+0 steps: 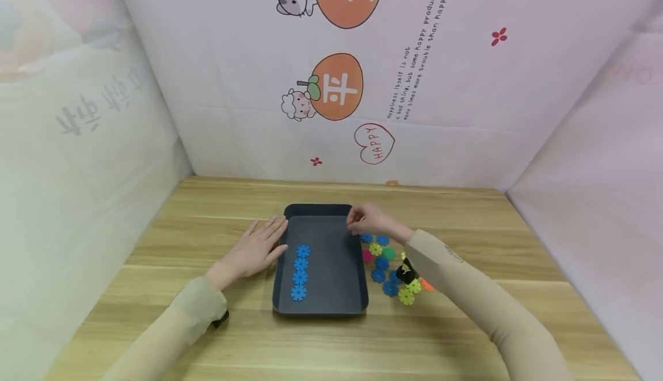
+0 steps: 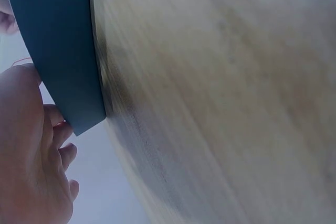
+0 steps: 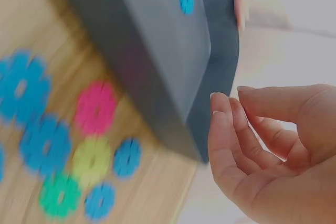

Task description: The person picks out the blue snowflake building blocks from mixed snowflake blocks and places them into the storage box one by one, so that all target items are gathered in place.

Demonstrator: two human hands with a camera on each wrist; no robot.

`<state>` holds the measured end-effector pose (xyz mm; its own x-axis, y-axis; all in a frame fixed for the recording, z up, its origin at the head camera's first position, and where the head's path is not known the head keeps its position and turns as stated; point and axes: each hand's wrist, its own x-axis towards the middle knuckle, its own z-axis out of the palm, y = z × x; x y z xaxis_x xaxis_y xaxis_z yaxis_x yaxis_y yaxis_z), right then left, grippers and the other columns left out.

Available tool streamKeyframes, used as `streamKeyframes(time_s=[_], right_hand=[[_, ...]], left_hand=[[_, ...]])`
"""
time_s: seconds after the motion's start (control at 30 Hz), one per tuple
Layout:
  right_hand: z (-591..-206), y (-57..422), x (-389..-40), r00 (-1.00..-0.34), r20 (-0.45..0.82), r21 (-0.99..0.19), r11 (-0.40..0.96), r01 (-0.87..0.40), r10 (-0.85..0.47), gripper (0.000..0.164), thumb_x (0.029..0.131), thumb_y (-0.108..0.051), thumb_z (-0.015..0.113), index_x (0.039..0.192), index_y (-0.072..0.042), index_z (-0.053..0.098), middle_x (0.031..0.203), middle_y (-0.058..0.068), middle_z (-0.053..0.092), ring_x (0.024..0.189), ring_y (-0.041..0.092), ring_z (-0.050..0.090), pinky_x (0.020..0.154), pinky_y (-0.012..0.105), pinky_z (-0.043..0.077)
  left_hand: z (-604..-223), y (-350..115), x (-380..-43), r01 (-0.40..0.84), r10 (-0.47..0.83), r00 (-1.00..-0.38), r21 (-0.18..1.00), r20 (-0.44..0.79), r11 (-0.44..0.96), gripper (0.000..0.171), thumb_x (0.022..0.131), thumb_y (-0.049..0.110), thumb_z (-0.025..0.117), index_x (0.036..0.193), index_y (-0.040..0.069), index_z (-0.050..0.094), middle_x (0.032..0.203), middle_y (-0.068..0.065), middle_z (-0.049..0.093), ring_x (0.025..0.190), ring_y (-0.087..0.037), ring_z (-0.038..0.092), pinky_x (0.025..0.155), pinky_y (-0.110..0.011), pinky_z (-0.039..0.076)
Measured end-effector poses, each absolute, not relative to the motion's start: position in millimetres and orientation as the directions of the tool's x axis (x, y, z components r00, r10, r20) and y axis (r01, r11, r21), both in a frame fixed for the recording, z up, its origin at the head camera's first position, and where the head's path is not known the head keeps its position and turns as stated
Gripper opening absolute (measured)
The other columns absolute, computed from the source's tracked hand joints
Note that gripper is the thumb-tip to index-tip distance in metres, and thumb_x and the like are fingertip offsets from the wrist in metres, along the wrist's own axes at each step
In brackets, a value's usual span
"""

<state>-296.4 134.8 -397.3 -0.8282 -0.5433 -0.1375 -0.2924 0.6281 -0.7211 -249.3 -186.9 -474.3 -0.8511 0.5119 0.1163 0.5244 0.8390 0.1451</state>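
Beige sleeves (image 1: 171, 329) flank a dark tray (image 1: 331, 266) on the wooden bench (image 1: 259, 346).
Its left rim bears the spread fingers of the left hand (image 1: 256, 247); four blue notched discs (image 1: 299, 278) run in a column inside its left half. By the far right corner, the right hand (image 1: 372, 221) bends its fingers close to the thumb; whether they pinch anything cannot be told. Farther right, loose discs (image 1: 382, 263) in blue, yellow, green, pink and orange lie on the bench.

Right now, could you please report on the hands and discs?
Left hand touching tray; right hand near far right corner, apparently empty. Four blue discs inside. No obstruction seen.
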Motion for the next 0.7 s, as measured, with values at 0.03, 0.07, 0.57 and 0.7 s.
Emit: streamKeyframes(time_s=[0.03,0.07,0.57,0.7], right_hand=[[-396.7,141.2,-296.8,-0.834,-0.125,-0.713,0.633,-0.301,-0.537,0.009,0.096,-0.004,0.059,0.1,0.004,0.063,0.097,0.022,0.067,0.092,0.039,0.069,0.083,0.049,0.059],[-396.4,147.6,-297.0,-0.839,-0.114,-0.71,0.634,-0.306,-0.532,0.01,0.096,-0.003,0.059,0.099,0.005,0.063,0.095,0.022,0.067,0.091,0.041,0.068,0.082,0.048,0.059],[-424.1,201.8,-295.9,-0.903,-0.128,-0.551,0.786,-0.278,-0.409,0.009,0.091,-0.004,0.065,0.097,0.003,0.064,0.092,0.014,0.067,0.079,0.017,0.059,0.072,0.031,0.053],[-428.1,206.5,-296.3,-0.917,-0.168,-0.53,0.817,-0.226,-0.362,0.014,0.088,-0.003,0.069,0.1,0.003,0.065,0.094,0.013,0.068,0.081,0.019,0.059,0.072,0.032,0.054]], left_hand=[[-473.9,-187.1,-249.4,0.524,0.511,-0.852,0.146,0.117,0.839,0.065,0.105,0.045,0.042,0.158,0.01,0.026,0.166,-0.008,0.024,0.154,-0.029,0.023,0.124,-0.058,0.016],[-473.5,-187.3,-249.3,0.523,0.51,-0.852,0.149,0.118,0.839,0.065,0.105,0.045,0.042,0.158,0.01,0.027,0.166,-0.008,0.025,0.154,-0.029,0.023,0.124,-0.058,0.016],[-473.3,-186.1,-246.9,0.521,0.508,-0.853,0.141,0.116,0.842,0.065,0.105,0.043,0.045,0.157,0.008,0.028,0.165,-0.01,0.025,0.153,-0.031,0.024,0.124,-0.06,0.016],[-471.6,-184.3,-246.2,0.521,0.508,-0.853,0.148,0.117,0.841,0.065,0.105,0.043,0.044,0.157,0.008,0.028,0.165,-0.009,0.025,0.154,-0.031,0.024,0.124,-0.06,0.016]])
